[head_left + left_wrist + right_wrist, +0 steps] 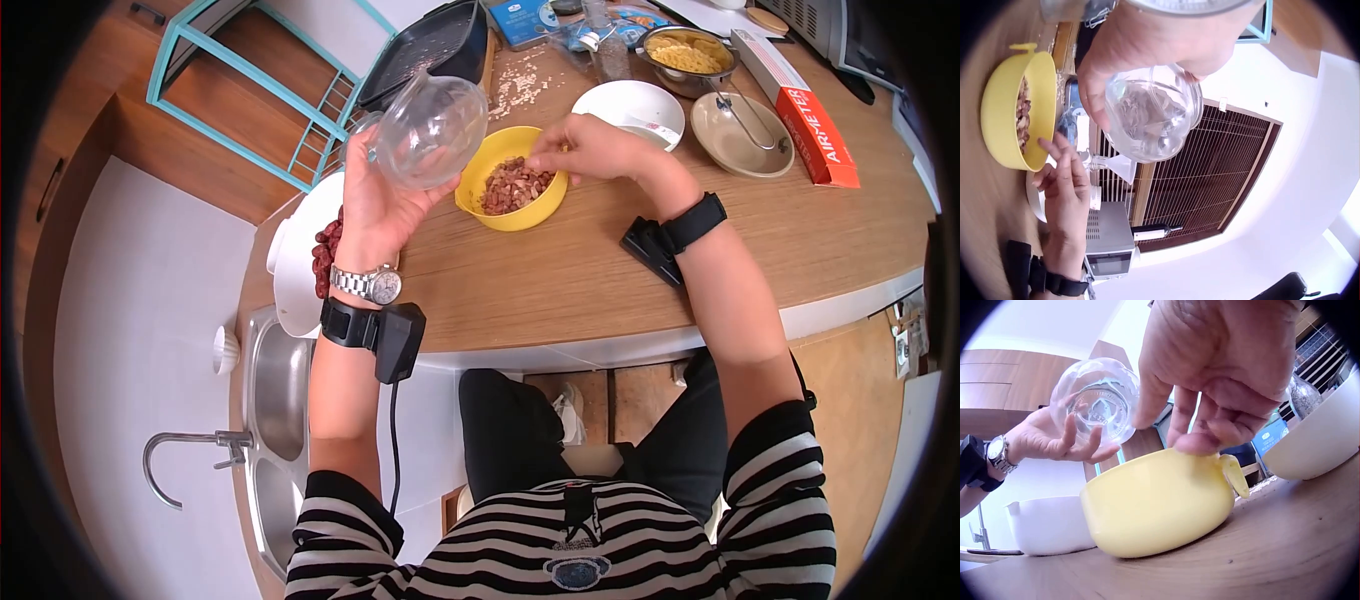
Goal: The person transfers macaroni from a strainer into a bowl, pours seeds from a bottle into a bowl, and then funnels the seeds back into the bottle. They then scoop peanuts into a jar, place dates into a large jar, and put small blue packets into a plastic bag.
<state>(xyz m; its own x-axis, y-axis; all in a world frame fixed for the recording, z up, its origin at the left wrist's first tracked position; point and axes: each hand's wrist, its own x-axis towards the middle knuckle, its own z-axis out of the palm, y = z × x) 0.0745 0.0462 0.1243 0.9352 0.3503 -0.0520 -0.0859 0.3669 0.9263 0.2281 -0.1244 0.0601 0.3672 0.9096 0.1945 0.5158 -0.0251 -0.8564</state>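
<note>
My left hand [385,205] holds a clear glass bowl [432,130], tilted, above the left side of a yellow bowl [548,205]. Chopped reddish-brown pieces [514,187] lie in the yellow bowl, which stands on the counter. In the left wrist view the fingers curl round the glass bowl [1150,115]. My right hand [600,150] is at the yellow bowl's right rim, fingers bent and thumb near them; the right wrist view shows the fingertips by the rim of the yellow bowl [1160,506]. Whether they hold a small piece cannot be told.
A white bowl [296,290] with dark red pieces stands left, beside the sink [280,400]. Behind are a white plate [610,100], a beige bowl [730,150], a metal bowl of yellow food [690,55], a dark tray [425,50] and an orange-white box [815,135].
</note>
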